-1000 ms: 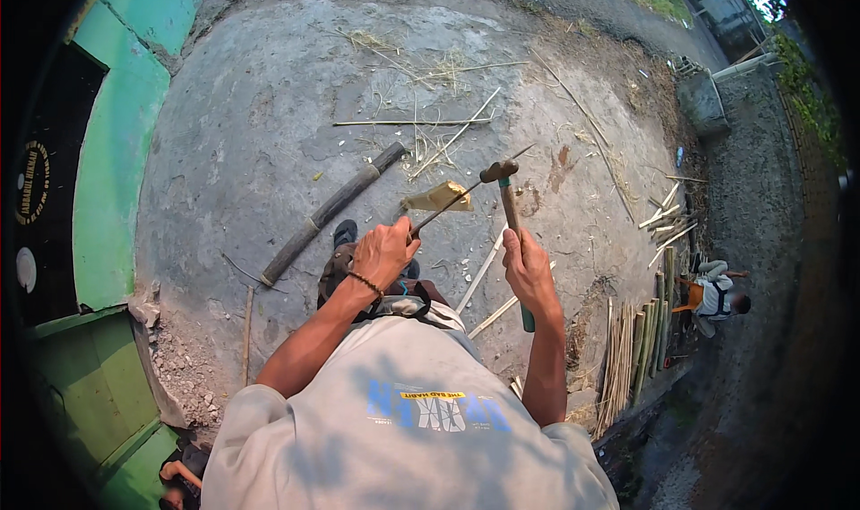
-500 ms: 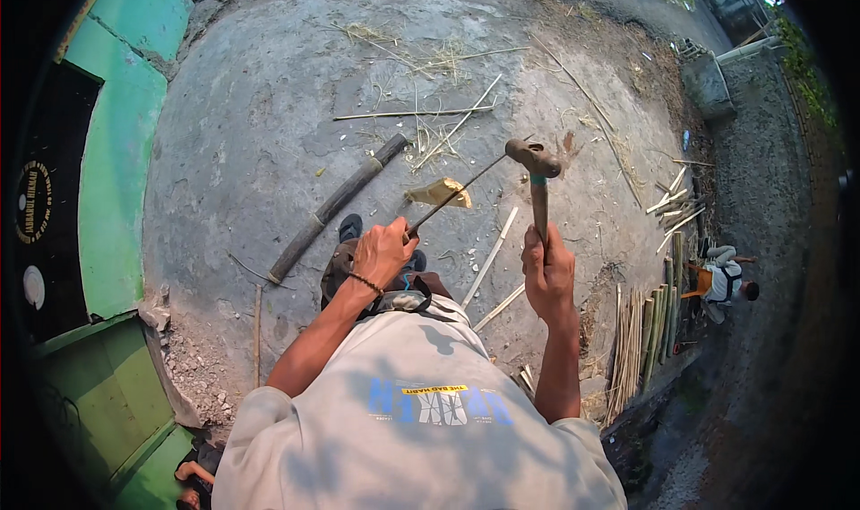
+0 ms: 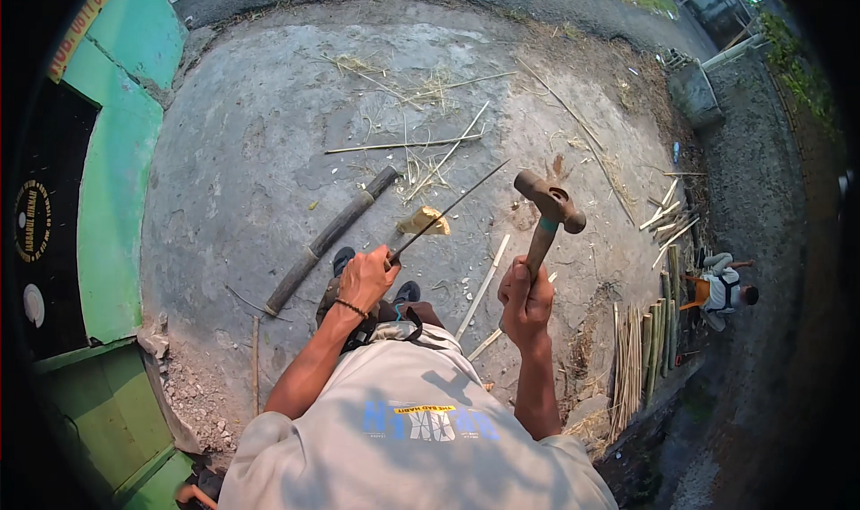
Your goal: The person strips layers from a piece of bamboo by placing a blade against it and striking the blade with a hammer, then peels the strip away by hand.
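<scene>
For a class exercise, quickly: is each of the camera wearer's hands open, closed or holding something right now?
Left hand: closed, holding a long, thin, dark blade-like tool.
Right hand: closed, holding a brown metal-headed hammer.

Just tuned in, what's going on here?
A person's right hand grips a hammer by its handle. Their left hand holds a long, thin dark tool pointing forward and to the right. Hammer and tool are apart. A dark pole lies on the ground to the left, with pale strips scattered about.
</scene>
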Available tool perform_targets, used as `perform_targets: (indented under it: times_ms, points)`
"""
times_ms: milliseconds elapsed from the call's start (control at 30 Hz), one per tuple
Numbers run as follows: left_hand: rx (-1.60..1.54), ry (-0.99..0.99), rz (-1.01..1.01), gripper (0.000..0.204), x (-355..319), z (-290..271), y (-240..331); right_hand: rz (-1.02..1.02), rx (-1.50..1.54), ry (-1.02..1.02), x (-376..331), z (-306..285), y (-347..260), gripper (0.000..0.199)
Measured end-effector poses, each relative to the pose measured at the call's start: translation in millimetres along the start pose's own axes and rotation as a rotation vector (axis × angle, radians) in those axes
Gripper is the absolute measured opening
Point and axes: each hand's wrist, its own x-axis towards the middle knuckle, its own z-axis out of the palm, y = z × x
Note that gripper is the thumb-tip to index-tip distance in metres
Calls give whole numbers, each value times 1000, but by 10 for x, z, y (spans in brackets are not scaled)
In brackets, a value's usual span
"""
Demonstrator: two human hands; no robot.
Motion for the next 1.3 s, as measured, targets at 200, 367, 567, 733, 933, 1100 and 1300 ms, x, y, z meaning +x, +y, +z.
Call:
perform_targets:
  times_ms: [200, 367, 567, 733, 933, 1100, 1300]
  points:
    - [41, -61, 48, 25, 6, -1, 118, 133, -608, -227, 141, 56, 1051, 26]
    - [73, -59, 20, 24, 28, 94, 148, 272, -332, -110, 47, 191, 714, 36]
    - [51, -57, -2, 25, 173, 52, 178, 323, -147, -60, -52, 289, 716, 35]
    - [42, -39, -9, 27, 198, 58, 179, 489, 108, -58, -215, 218, 721, 39]
    - [48, -42, -11, 30, 243, 98, 204, 479, 2, 21, -313, 66, 768, 47]
    - [9, -7, 40, 28, 433, 139, 352, -116, -525, -125, -206, 51, 257, 36]
    - [-73, 81, 208, 30, 498, 432, 50, -458, -712, -437, -82, 54, 165, 28]
